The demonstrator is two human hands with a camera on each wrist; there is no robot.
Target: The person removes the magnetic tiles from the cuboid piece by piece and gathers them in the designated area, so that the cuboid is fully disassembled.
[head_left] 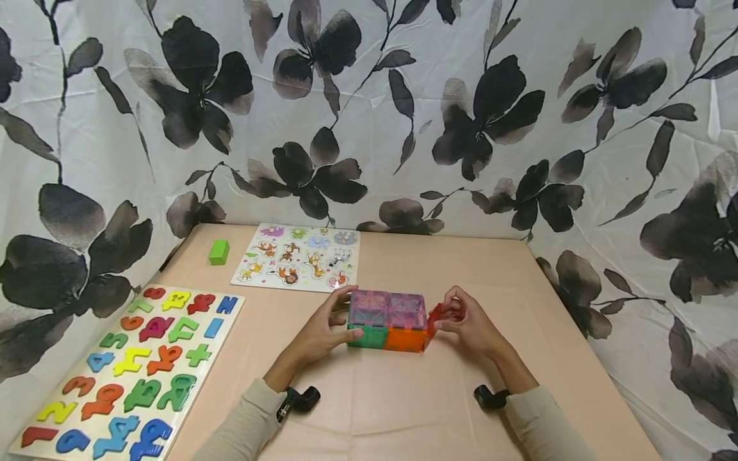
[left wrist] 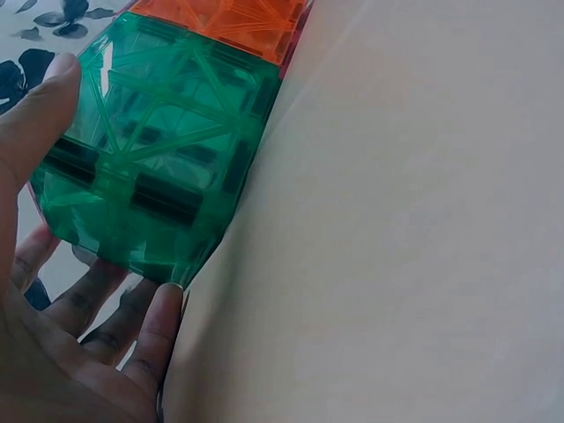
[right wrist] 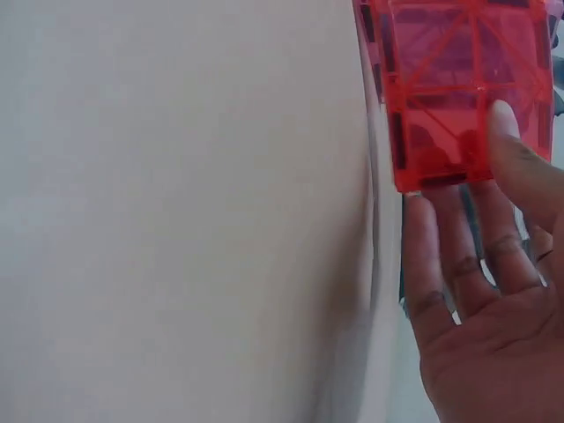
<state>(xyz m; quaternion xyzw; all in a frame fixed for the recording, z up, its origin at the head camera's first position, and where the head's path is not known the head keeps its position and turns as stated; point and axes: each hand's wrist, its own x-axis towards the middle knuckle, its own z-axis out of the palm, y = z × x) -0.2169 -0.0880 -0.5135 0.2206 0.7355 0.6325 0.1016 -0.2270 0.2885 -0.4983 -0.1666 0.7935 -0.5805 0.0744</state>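
A low box of translucent magnetic tiles stands on the table, with pinkish-purple tiles (head_left: 387, 308) on top and a green tile (head_left: 367, 337) and an orange tile (head_left: 406, 340) along its front. My left hand (head_left: 319, 328) grips the box's left end, thumb on the green front and the other fingers round the end. At the right end, my right hand (head_left: 468, 322) pinches a red magnetic tile (right wrist: 441, 106) between thumb and fingers. That tile leans slightly outward, its edge close against the box. The back of the box is hidden.
A board of colorful raised numbers and letters (head_left: 198, 378) lies on the left. Behind the box is an animal picture board (head_left: 300, 259), with a green block (head_left: 219, 252) beside it. A floral cloth (head_left: 398, 128) hangs behind the table (head_left: 473, 262).
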